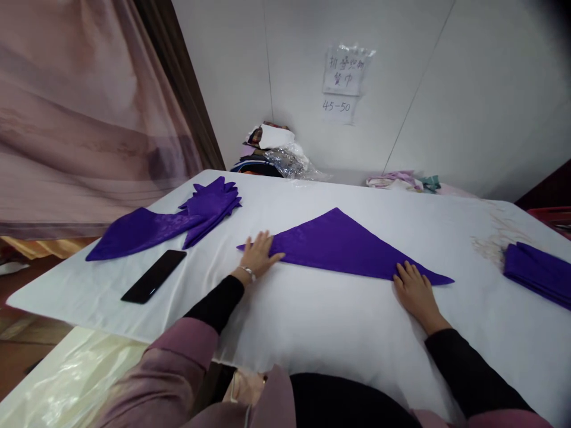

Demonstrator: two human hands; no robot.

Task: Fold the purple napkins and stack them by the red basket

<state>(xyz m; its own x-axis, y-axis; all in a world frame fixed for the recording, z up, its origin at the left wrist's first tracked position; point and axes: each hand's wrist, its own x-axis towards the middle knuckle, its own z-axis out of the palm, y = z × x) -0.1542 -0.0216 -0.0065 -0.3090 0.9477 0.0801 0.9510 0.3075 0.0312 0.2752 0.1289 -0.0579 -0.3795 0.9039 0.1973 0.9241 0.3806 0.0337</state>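
The purple cloth (336,248) lay as a flat triangle on the white worktop (316,327). Near its left corner it lay under the spread fingers of the left hand (257,254); near its right corner, under the slightly parted fingers of the right hand (416,292).

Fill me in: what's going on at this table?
A person has both hands on a purple cloth lying in a triangle on a white-covered table, its peak pointing away from them. The left hand rests near the left corner, the right hand near the right one. More purple cloths lie to the left, beyond a black phone, and a folded purple stack sits at the right.
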